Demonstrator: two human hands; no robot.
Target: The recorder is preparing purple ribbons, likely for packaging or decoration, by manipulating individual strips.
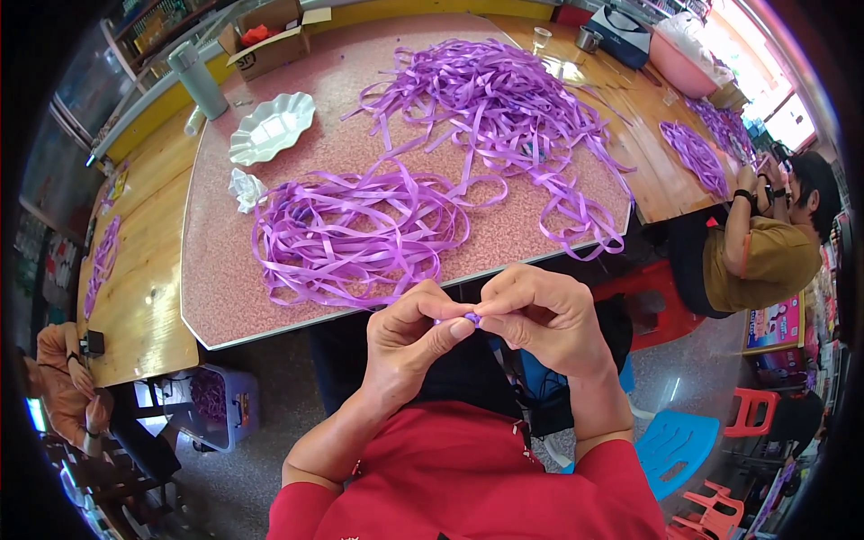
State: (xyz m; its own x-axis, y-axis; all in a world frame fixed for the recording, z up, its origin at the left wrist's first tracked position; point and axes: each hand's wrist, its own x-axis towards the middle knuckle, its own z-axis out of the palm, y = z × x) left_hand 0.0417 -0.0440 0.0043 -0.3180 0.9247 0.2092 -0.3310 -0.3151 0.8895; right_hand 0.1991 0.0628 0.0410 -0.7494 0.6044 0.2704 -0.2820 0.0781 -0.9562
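In front of my red shirt, both hands meet fingertip to fingertip just off the table's near edge. Between them is a small dark purple piece (472, 318), mostly covered by the fingers, so its kind is unclear. My left hand (416, 335) pinches it with thumb and index finger. From the other side my right hand (546, 317) pinches it too, its other fingers curled. Just beyond lies a loose looped bundle of purple ribbon (360, 236), with darker purple bits at its left end. A larger tangled heap of purple ribbon (504, 99) spreads across the far right of the table.
The pink speckled table (225, 306) also bears a scalloped pale dish (272, 129), crumpled white tissue (245, 190), a grey-green bottle (198, 81) and an open cardboard box (270, 45). Co-workers sit at left and right. A blue stool (679, 450) stands at my right.
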